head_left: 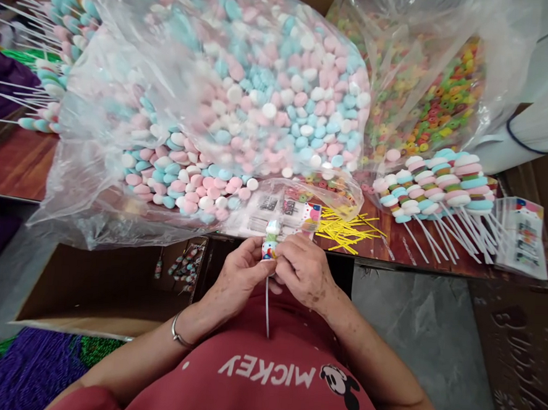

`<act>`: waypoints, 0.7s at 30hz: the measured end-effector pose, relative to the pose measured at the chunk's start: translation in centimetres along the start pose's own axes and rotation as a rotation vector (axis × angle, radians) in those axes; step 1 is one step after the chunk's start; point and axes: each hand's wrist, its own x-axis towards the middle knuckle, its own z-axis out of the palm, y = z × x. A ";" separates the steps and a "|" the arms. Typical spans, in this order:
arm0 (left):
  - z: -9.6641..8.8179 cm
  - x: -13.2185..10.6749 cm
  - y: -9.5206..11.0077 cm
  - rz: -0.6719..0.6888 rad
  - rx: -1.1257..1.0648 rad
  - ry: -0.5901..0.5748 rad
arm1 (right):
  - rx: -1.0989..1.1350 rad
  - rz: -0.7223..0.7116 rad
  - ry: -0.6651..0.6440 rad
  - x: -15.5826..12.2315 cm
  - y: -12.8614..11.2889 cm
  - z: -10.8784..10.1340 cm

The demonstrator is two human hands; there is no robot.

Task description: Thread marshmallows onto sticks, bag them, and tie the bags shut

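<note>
In front of my shirt, a candy skewer [271, 231] stands upright in a small clear bag with a colourful printed lower part. Its white stick points down toward me. My left hand [239, 276] is closed around the bag's lower end, thumb in front. From the other side, my right hand [305, 274] pinches the same spot with bent fingers; whether a tie is between them is hidden. Just beyond my hands lie printed clear bags [255, 213] and a loose pile of yellow twist ties [344, 229] at the table edge.
A large plastic bag of pastel candies [262, 93] spreads over the table [11, 164]. Behind right is a bag of ring candies [429, 97]. Unwrapped candy skewers [442, 184] lie beside more printed bags [522, 239]. An open cardboard box [97, 287] sits below left.
</note>
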 end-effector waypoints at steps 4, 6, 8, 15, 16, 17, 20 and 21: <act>0.2 -0.2 -0.4 0.006 0.031 0.008 | 0.317 0.118 -0.121 0.0 0.5 -0.6; 0.1 -0.3 -0.4 0.015 0.024 0.029 | 0.357 0.118 -0.121 0.0 0.6 -0.6; -0.1 -0.3 -0.1 0.034 -0.019 0.052 | 0.286 0.007 -0.096 -0.1 0.6 -0.5; 0.2 0.3 2.2 0.037 -0.185 0.109 | 0.324 -0.161 -0.109 -0.2 -0.9 0.6; 0.4 0.4 2.1 0.027 -0.204 0.139 | 0.328 -0.163 -0.094 -0.2 -1.2 0.8; 0.5 0.5 1.9 0.016 -0.228 0.162 | 0.331 -0.163 -0.074 -0.4 -1.4 0.9; 0.7 0.8 1.4 0.037 -0.330 0.193 | 0.275 -0.149 0.034 -1.0 -2.0 1.1; 0.7 1.0 1.3 0.060 -0.361 0.182 | 0.196 -0.140 0.090 -1.2 -2.1 1.0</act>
